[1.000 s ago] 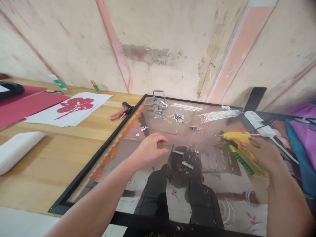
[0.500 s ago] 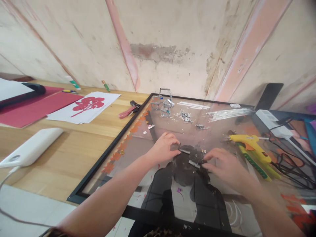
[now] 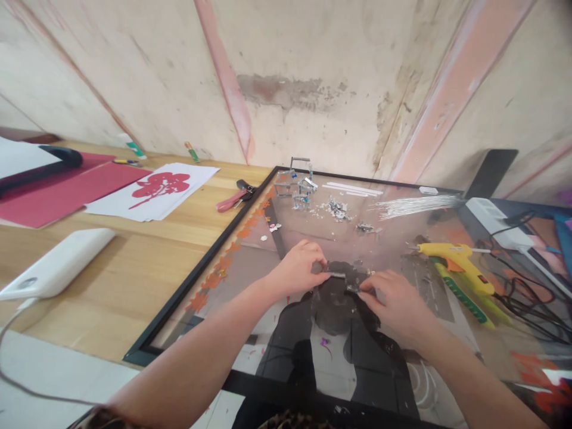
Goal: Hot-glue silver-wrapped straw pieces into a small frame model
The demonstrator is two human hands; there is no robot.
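Observation:
Over the glass tabletop (image 3: pixel 250 280), my left hand (image 3: pixel 304 266) pinches one end of a thin silver-grey strip (image 3: pixel 337 274). My right hand (image 3: pixel 386 295) is closed at the fingertips on a second small silvery piece (image 3: pixel 353 288). Its inner end lies close to the strip's right end; whether the two touch I cannot tell. Behind my hands are a pile of silver scraps (image 3: pixel 338 210) and small silver frame-like structures (image 3: pixel 301 187). A yellow glue gun (image 3: pixel 451 253) lies to the right of my right hand.
Green-handled pliers (image 3: pixel 462 295) lie beside the glue gun, near a white power strip (image 3: pixel 498 220) and black cable. A bundle of silver wires (image 3: pixel 415 206) and white sticks (image 3: pixel 353 189) lie at the back. Red-handled pruners (image 3: pixel 236 196) and printed paper (image 3: pixel 156 193) are left.
My right hand has moved slightly left and up, bringing its silvery piece toward the strip in my left hand and turning it. My left hand stays nearly still.

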